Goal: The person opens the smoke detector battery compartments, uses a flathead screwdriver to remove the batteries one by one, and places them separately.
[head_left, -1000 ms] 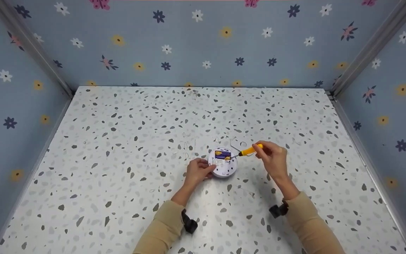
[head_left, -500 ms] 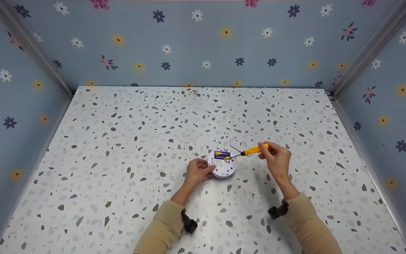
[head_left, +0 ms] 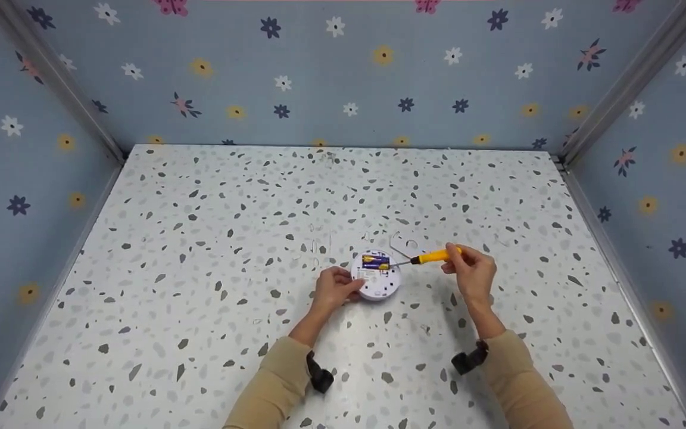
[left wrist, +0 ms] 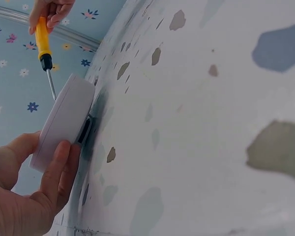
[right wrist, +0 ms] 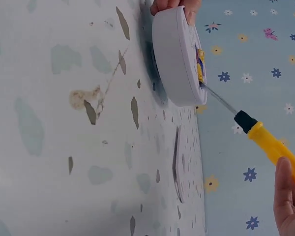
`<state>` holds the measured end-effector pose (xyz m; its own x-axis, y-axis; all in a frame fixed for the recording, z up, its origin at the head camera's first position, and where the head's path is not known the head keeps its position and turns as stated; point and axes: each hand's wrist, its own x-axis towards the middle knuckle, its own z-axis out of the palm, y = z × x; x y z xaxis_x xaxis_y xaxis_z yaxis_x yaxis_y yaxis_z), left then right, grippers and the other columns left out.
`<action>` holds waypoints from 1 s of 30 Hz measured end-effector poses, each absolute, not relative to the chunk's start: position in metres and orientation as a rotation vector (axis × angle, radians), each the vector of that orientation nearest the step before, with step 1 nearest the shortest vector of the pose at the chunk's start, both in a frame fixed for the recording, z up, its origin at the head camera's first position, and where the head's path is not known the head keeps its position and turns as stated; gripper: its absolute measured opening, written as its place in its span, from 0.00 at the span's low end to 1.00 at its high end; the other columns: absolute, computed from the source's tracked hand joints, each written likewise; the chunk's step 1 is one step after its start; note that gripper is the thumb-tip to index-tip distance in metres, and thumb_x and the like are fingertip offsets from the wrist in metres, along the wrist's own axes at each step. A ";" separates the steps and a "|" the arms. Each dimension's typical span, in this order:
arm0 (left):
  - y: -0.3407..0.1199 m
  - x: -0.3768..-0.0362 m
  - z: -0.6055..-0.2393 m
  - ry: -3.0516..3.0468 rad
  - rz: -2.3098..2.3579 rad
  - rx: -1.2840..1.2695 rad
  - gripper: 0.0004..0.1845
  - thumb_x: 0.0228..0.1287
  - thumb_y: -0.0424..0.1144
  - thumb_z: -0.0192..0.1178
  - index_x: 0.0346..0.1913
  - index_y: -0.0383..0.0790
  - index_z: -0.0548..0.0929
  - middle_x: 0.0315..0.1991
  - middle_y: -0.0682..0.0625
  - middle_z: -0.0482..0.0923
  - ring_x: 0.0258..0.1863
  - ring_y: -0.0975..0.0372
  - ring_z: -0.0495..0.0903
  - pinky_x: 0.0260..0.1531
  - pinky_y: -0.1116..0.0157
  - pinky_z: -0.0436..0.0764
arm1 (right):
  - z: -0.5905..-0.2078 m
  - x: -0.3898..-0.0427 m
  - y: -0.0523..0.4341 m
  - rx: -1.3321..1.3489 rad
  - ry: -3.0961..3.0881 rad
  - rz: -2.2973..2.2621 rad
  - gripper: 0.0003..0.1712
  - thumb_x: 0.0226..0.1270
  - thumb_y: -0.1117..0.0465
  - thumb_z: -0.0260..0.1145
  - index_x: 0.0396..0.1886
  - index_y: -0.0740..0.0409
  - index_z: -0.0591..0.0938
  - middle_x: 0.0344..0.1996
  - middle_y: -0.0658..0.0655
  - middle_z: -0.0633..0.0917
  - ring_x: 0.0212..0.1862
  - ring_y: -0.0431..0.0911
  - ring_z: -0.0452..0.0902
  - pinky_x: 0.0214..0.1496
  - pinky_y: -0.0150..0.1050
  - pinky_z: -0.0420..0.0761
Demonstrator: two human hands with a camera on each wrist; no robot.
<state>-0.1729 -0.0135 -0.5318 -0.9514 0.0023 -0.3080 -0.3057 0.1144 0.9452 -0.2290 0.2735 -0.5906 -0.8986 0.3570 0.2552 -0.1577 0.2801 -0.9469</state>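
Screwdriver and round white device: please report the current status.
Left hand grips round white device. Right hand holds yellow screwdriver, tip at battery. Flat white cover lies beside.

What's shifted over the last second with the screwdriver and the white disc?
The right hand drew back to the right, away from the white round device, and lowered the yellow screwdriver handle, so the tool now lies flatter. Its tip stays at the blue and yellow battery on the device's top. The left hand keeps gripping the device's left edge, and the device has not moved on the table.
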 end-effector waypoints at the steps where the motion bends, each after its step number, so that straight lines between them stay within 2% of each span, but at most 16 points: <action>1: -0.014 -0.173 -0.532 2.153 1.933 -0.297 0.16 0.48 0.31 0.65 0.38 0.26 0.72 0.27 0.42 0.77 0.22 0.59 0.79 0.25 0.66 0.80 | -0.590 -0.228 0.273 -0.199 -2.131 1.661 0.18 0.53 0.45 0.64 0.34 0.55 0.84 0.21 0.59 0.81 0.18 0.50 0.77 0.21 0.35 0.79; 5: -0.015 -0.173 -0.533 2.134 1.957 -0.275 0.15 0.48 0.30 0.64 0.37 0.25 0.72 0.25 0.42 0.77 0.21 0.58 0.79 0.25 0.65 0.81 | -0.583 -0.222 0.267 -0.289 -2.134 1.666 0.19 0.53 0.44 0.64 0.33 0.55 0.84 0.21 0.59 0.81 0.18 0.50 0.77 0.21 0.35 0.79; 14: -0.015 -0.173 -0.535 2.118 1.948 -0.309 0.15 0.48 0.29 0.64 0.37 0.26 0.72 0.27 0.41 0.77 0.22 0.59 0.79 0.26 0.66 0.81 | -0.584 -0.217 0.264 -0.499 -2.149 1.705 0.27 0.48 0.37 0.62 0.35 0.55 0.84 0.25 0.58 0.82 0.21 0.48 0.78 0.24 0.33 0.79; 21: -0.015 -0.173 -0.534 2.095 1.952 -0.338 0.16 0.50 0.30 0.64 0.39 0.26 0.72 0.28 0.40 0.77 0.24 0.59 0.79 0.28 0.66 0.81 | -0.583 -0.212 0.261 -0.624 -2.148 1.738 0.26 0.50 0.39 0.63 0.36 0.56 0.83 0.26 0.59 0.81 0.22 0.48 0.79 0.24 0.31 0.79; 25: -0.015 -0.172 -0.534 2.083 1.952 -0.365 0.17 0.50 0.30 0.64 0.40 0.26 0.71 0.30 0.40 0.77 0.25 0.59 0.79 0.28 0.66 0.81 | -0.577 -0.208 0.258 -0.688 -2.098 1.831 0.29 0.47 0.40 0.65 0.38 0.59 0.83 0.28 0.61 0.81 0.23 0.48 0.79 0.22 0.27 0.77; 30: -0.015 -0.171 -0.535 2.083 1.955 -0.361 0.18 0.51 0.31 0.64 0.42 0.25 0.71 0.31 0.40 0.77 0.26 0.58 0.80 0.29 0.67 0.80 | -0.577 -0.206 0.259 -0.689 -2.024 1.905 0.30 0.45 0.40 0.66 0.39 0.61 0.82 0.30 0.61 0.81 0.24 0.48 0.79 0.25 0.30 0.79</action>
